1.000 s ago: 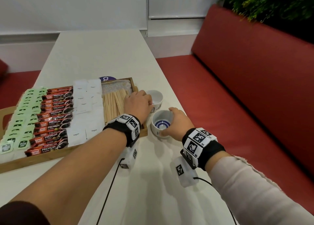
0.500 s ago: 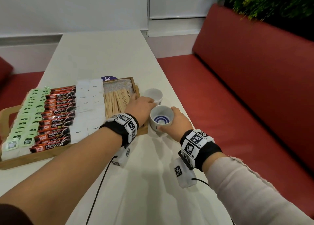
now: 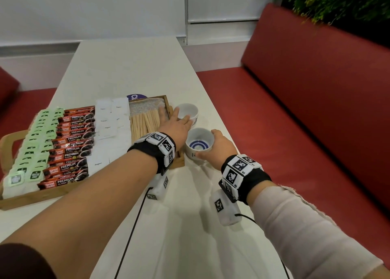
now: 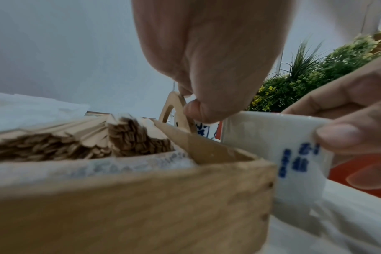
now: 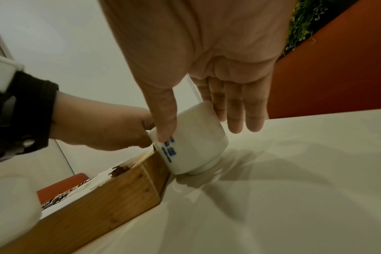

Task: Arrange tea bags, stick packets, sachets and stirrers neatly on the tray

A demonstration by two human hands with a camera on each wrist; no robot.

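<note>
Tea bags (image 3: 31, 152) in green wrappers are being kept in overlapping rows along the left end of the wooden tray (image 3: 31, 200), which is sitting by the table's (image 3: 130, 68) left edge. Beside them, red-brown stick packets (image 3: 69, 143) are being held in a neat column, followed by white sugar sachets (image 3: 109, 120), and wooden stirrers (image 3: 145, 122) are being carried in a fanned bundle at the tray's right end on a patterned liner.

The near cup (image 3: 199, 146), white with blue rings inside, is being gripped by the right hand (image 3: 221, 148), thumb on one side and fingers on the other, just beside the tray's right near corner. The left hand (image 3: 175, 124) is being stretched, fingers extended, over the tray's right edge, its fingertips touching the far cup (image 3: 190, 113), which is not being grasped.
</note>
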